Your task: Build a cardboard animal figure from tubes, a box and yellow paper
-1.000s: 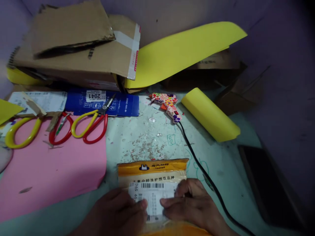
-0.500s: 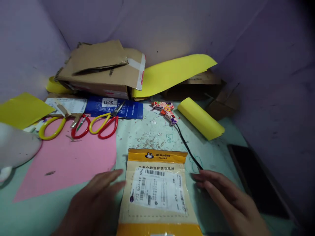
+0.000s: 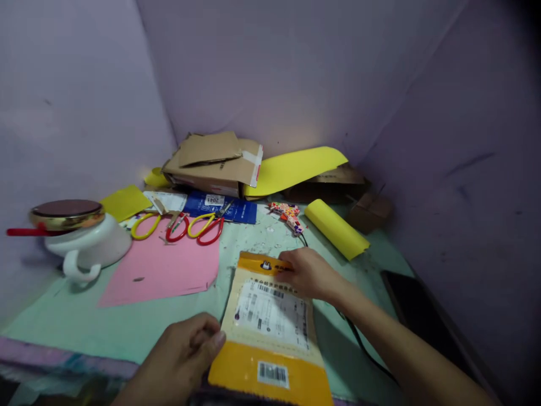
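Note:
In the head view a flat orange and cream mailing pouch (image 3: 245, 355) lies in front of me, with a white shipping label (image 3: 274, 313) on its face. My right hand (image 3: 313, 274) grips the top edge near the upper right corner, its fingertips over the orange strip. At the lower left edge my left hand (image 3: 188, 349) has its fingers curled, the thumb on the pouch's edge. A black cord (image 3: 366, 347) runs beneath my right forearm. Beyond the pouch lies a floral-patterned glue gun (image 3: 289, 217).
Scissors (image 3: 209, 225) with red and yellow handles and other tools lie by pink paper (image 3: 169, 270). A white cup (image 3: 107, 245) stands left. Cardboard boxes (image 3: 211, 169) and a yellow sheet (image 3: 296, 169) line the wall. A yellow roll (image 3: 336, 228) and a dark flat object (image 3: 422, 316) are right.
My right hand has moved left onto the pouch's top edge, and my left hand has come to its left edge. The view has shifted, showing more of the cup and the table's front edge.

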